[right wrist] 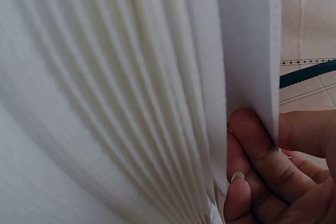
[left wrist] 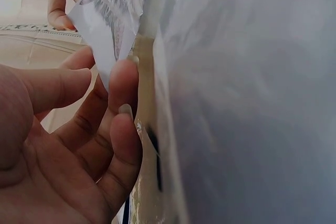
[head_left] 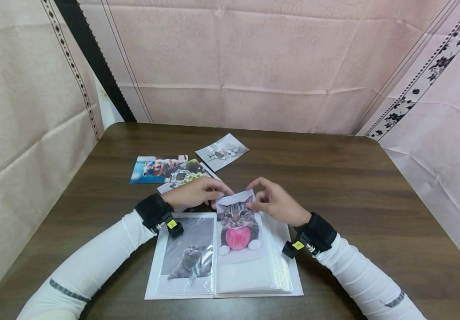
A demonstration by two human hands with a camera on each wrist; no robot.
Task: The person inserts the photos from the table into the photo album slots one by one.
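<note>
A photo album lies open on the table. Over its right page is a photo of a tabby cat with a pink heart, its lower part apparently inside the clear sleeve and its top sticking out. My right hand pinches the photo's right edge, thumb in front and fingers behind. At the top left corner, the fingers of my left hand touch the photo; the left wrist view has the thumb standing apart from it. The left page holds a grey cat photo.
Several loose photos lie beyond the album: a blue-edged one, a green and white one overlapping it, and a pale grey one. A stack of sleeve pages fans out beside my right hand. Cloth curtains hang behind the brown table.
</note>
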